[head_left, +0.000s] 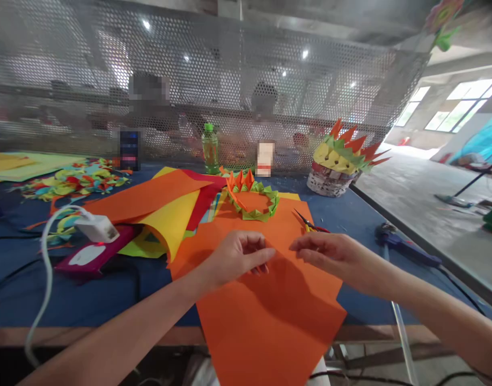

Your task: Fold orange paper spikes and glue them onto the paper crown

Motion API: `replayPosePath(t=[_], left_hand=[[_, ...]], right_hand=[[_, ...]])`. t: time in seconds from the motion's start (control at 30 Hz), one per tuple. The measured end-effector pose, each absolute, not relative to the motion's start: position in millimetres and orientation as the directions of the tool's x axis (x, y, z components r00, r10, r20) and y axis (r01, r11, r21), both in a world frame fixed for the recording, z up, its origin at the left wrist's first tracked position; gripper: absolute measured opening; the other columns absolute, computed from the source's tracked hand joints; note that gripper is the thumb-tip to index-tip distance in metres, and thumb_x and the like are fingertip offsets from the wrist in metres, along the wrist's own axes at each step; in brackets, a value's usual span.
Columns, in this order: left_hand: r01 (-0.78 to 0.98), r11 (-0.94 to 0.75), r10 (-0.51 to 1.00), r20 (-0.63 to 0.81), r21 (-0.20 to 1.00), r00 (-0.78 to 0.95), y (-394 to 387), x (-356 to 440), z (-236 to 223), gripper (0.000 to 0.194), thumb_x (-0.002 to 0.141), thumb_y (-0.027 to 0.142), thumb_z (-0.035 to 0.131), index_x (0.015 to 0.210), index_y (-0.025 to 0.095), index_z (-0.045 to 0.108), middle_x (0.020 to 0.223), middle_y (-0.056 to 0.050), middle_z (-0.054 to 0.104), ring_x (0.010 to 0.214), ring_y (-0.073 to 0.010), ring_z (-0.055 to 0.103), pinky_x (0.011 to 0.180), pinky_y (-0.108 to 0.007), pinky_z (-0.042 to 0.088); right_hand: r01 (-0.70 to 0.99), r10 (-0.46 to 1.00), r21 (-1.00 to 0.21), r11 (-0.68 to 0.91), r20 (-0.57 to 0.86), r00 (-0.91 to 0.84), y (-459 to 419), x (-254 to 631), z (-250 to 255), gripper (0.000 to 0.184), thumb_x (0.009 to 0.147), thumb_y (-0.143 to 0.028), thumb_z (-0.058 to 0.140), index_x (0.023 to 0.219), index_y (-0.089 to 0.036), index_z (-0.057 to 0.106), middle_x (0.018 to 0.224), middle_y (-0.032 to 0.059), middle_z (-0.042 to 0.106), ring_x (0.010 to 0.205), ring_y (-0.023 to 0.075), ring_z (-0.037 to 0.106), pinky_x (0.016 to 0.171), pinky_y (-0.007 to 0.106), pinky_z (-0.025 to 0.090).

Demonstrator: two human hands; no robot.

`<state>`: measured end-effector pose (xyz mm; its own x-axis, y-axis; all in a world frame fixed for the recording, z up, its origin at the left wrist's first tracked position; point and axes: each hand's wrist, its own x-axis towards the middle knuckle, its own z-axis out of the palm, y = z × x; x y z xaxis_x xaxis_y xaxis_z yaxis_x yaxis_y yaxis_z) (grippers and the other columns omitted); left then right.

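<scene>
I see the paper ring point(257, 216) toward the bench's point(364, 308) far edge, nearer the left hand point(243, 253) than the right hand point(335, 254), both loosely curled, gripping nothing visible.

no text, number or sign can be read, dark screen point(130, 150) and pale panel point(265, 155) blurred into blocks, grey marks on basket point(329, 183) too unclear for reading

The orange sheets point(270, 332) look to me like smooth, matt paper, and the ring point(262, 215) beyond them is crisply creased paper. The power strip point(88, 261) is glossy plastic; the bottle point(211, 151), shiny see-through plastic; the screen point(221, 69), perforated metal.
</scene>
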<state>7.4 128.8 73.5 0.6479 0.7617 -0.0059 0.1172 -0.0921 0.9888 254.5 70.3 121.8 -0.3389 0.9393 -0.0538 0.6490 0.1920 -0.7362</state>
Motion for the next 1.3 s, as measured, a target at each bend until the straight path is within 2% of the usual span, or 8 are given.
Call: replayPosePath(t=[0.23,0.4,0.5,0.57,0.67,0.77,0.93,1.3], left_hand=[[0.173,-0.225,0.732,0.049,0.959,0.68,125,8,71,0.027,0.099,0.038,0.064,0.089,0.013,0.065,0.075,0.003,0.065,0.064,-0.0104,0.063,0.063,-0.026,0.056],[0.236,-0.394,0.79,0.196,0.888,0.58,132,5,74,0.029,0.103,0.041,0.058,0.1,0.013,0.066,0.088,-0.002,0.068,0.075,-0.0136,0.068,0.066,-0.028,0.059],[0.351,-0.546,0.817,0.392,0.761,0.423,147,-6,79,0.027,0.102,0.04,0.058,0.11,0.015,0.065,0.109,-0.007,0.068,0.099,-0.0201,0.068,0.083,-0.038,0.06],[0.46,-0.631,0.775,0.524,0.624,0.352,161,-14,84,0.028,0.098,0.037,0.064,0.118,0.017,0.063,0.127,-0.009,0.063,0.118,-0.0255,0.062,0.101,-0.049,0.053],[0.603,-0.688,0.693,0.613,0.405,0.379,184,-20,96,0.04,0.097,0.037,0.066,0.132,0.019,0.059,0.143,-0.012,0.055,0.133,-0.0315,0.052,0.11,-0.058,0.044],[0.663,-0.722,0.633,0.575,0.199,0.518,206,-17,108,0.041,0.097,0.038,0.066,0.134,0.019,0.058,0.143,-0.012,0.056,0.128,-0.0302,0.057,0.107,-0.056,0.048],[0.652,-0.758,0.597,0.389,-0.013,0.702,236,-6,108,0.038,0.098,0.038,0.065,0.129,0.017,0.06,0.132,-0.01,0.062,0.115,-0.0258,0.064,0.096,-0.049,0.056],[0.652,-0.756,0.636,0.174,-0.055,0.752,214,-8,116,0.035,0.099,0.038,0.064,0.127,0.018,0.061,0.129,-0.01,0.064,0.11,-0.0238,0.066,0.094,-0.046,0.058]], right_hand=[[0.658,0.898,-0.726,0.199,-0.133,-0.419,82,228,116,0.026,0.09,-0.04,0.059,0.085,-0.02,0.075,0.074,-0.0029,0.067,0.067,0.0092,0.05,0.062,0.023,0.039],[0.631,0.911,-0.757,0.168,-0.125,-0.393,83,232,108,0.024,0.088,-0.039,0.062,0.082,-0.019,0.074,0.073,-0.0033,0.067,0.067,0.0088,0.052,0.062,0.021,0.039],[0.607,0.942,-0.782,0.141,-0.082,-0.325,83,242,107,0.026,0.085,-0.044,0.064,0.084,-0.019,0.074,0.077,-0.0012,0.07,0.071,0.0109,0.057,0.065,0.023,0.043],[0.585,0.961,-0.801,0.128,-0.047,-0.274,85,249,108,0.029,0.084,-0.048,0.066,0.085,-0.02,0.073,0.079,-0.0002,0.07,0.073,0.0121,0.061,0.067,0.024,0.046],[0.553,0.979,-0.826,0.108,-0.009,-0.205,94,260,111,0.034,0.083,-0.054,0.068,0.087,-0.02,0.07,0.077,0.0003,0.07,0.068,0.0119,0.061,0.062,0.024,0.047],[0.538,0.99,-0.839,0.087,0.015,-0.137,110,266,114,0.033,0.088,-0.051,0.069,0.093,-0.018,0.067,0.082,0.0011,0.069,0.067,0.0107,0.061,0.06,0.024,0.05],[0.56,0.997,-0.827,0.059,0.024,-0.069,135,268,116,0.033,0.098,-0.043,0.063,0.119,-0.017,0.063,0.115,0.0052,0.067,0.096,0.0162,0.067,0.084,0.037,0.059],[0.614,0.979,-0.766,0.189,0.196,-0.056,156,256,124,0.038,0.097,-0.043,0.063,0.126,-0.018,0.061,0.126,0.0074,0.064,0.107,0.0197,0.066,0.092,0.042,0.057]])
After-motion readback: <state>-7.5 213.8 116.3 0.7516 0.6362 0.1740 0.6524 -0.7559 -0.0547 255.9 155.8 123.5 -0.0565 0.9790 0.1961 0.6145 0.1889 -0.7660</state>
